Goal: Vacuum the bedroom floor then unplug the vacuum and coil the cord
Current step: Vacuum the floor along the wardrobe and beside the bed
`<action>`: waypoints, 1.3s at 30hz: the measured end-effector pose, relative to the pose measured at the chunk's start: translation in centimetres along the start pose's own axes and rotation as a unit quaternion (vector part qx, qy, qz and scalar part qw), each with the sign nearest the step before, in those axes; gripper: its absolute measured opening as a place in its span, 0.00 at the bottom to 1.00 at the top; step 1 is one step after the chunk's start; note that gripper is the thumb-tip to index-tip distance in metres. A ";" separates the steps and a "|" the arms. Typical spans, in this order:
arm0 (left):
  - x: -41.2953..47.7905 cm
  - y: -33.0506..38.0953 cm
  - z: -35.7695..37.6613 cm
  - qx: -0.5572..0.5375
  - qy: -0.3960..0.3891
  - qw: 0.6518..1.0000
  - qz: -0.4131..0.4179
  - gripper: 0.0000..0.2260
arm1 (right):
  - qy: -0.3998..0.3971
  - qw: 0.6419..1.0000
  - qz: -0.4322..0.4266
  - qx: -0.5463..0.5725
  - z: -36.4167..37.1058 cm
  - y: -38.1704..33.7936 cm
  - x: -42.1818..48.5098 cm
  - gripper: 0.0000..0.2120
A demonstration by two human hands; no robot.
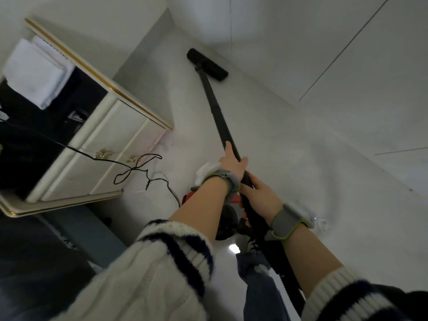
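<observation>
- Where the left edge of the view falls, a cream cabinet (111,144) with gold trim stands on the white floor (301,158), with folded white cloth on its top.
- Black cord (139,167) hangs in loose loops across the drawer fronts and runs down to the floor.
- Floor head (207,63): far, flat on the floor, close to the white wall. Black wand (215,105) slopes from it toward the near side.
- Vacuum body (227,218): red and black, near, partly hidden behind the left forearm.
- Left hand (231,163): fingers wrapped round the wand, the farther grip.
- Right hand (261,193): curled round the wand just nearer than the left.
</observation>
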State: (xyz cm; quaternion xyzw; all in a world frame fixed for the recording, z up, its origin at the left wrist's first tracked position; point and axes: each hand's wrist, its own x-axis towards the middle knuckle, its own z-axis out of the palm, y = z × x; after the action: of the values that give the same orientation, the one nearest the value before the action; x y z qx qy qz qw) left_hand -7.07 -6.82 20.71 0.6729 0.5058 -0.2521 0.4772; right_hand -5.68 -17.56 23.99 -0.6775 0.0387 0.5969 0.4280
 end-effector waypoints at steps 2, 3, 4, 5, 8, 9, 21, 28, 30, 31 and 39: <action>-0.5 0.4 0.9 0.008 0.001 1.000 -0.003 0.32 | -0.008 1.000 -0.003 0.007 -1.1 0.5 -0.5 0.19; -0.7 0.5 1.2 0.013 0.000 1.000 -0.004 0.32 | -0.005 1.000 -0.004 0.011 -1.4 0.7 -0.5 0.19; -1.0 0.3 1.7 0.014 0.001 1.000 -0.008 0.32 | -0.005 1.000 -0.003 0.012 -1.5 1.2 -0.7 0.20; -1.5 -0.2 2.1 0.009 0.005 1.000 -0.014 0.32 | -0.009 1.000 -0.002 0.008 -1.3 1.8 -1.0 0.20; -2.7 -2.3 3.2 0.001 0.014 0.999 -0.029 0.32 | -0.016 0.999 -0.020 -0.026 -0.6 3.5 -2.2 0.18; -3.4 -3.1 3.5 0.006 0.016 0.999 -0.031 0.32 | -0.022 0.999 -0.025 -0.038 -0.3 4.0 -2.7 0.17; -7.9 -9.2 4.8 0.044 0.023 0.998 -0.032 0.32 | -0.037 0.996 -0.017 -0.075 2.6 8.5 -7.4 0.18; -11.8 -15.0 5.0 0.058 0.000 0.998 -0.035 0.33 | -0.043 0.994 -0.008 -0.101 6.8 12.6 -11.3 0.21; -13.4 -16.7 4.9 0.068 0.000 0.997 -0.037 0.33 | -0.047 0.993 -0.008 -0.109 8.2 13.6 -12.7 0.19; -13.7 -17.1 5.0 0.071 0.002 0.997 -0.039 0.32 | -0.052 0.993 -0.002 -0.107 8.4 13.8 -13.1 0.17; -14.7 -18.9 5.9 0.077 0.003 0.997 -0.030 0.33 | -0.039 0.994 0.007 -0.105 9.1 15.9 -14.0 0.18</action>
State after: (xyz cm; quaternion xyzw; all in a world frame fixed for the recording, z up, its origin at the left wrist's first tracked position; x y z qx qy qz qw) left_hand -28.97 -17.93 23.00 0.6926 0.5066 -0.3025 0.4149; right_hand -25.67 -28.33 27.96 -0.6945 -0.0366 0.6268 0.3514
